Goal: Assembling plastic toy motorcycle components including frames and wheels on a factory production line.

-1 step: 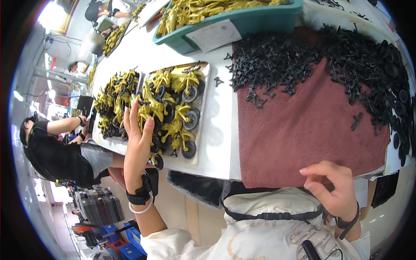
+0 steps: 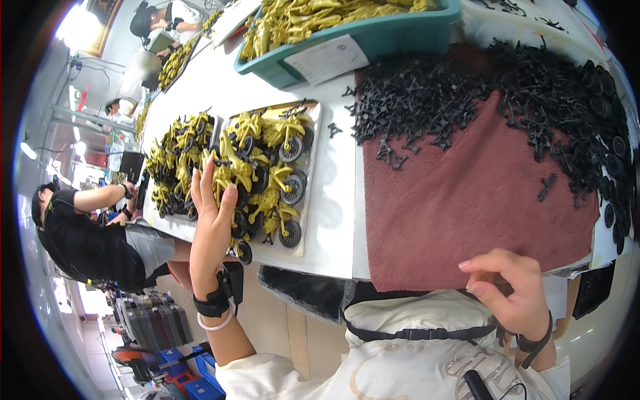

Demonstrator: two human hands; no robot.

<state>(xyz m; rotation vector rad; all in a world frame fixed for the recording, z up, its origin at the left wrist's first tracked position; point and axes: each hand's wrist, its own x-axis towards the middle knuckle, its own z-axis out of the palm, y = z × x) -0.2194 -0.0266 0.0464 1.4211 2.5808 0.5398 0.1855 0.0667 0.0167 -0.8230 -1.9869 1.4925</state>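
My left hand [image 2: 213, 223] is at the near edge of a tray [image 2: 310, 200] of yellow toy motorcycles [image 2: 267, 193] with black wheels. Its fingers are stretched out and the thumb stands apart, right against the nearest motorcycles. Whether the fingertips touch them I cannot tell. My right hand [image 2: 513, 290] hovers by the front edge of a reddish-brown cloth [image 2: 460, 207]. Its fingers are curled, with a gap between thumb and forefinger and nothing visible there. Small black plastic parts [image 2: 420, 100] lie heaped on the far side of the cloth.
A teal bin [image 2: 400, 40] of yellow parts stands at the back. More motorcycles [image 2: 177, 160] fill a second tray to the left. Black wheels [image 2: 617, 160] lie along the right edge. A person in black [image 2: 93, 233] works at the left, others farther back.
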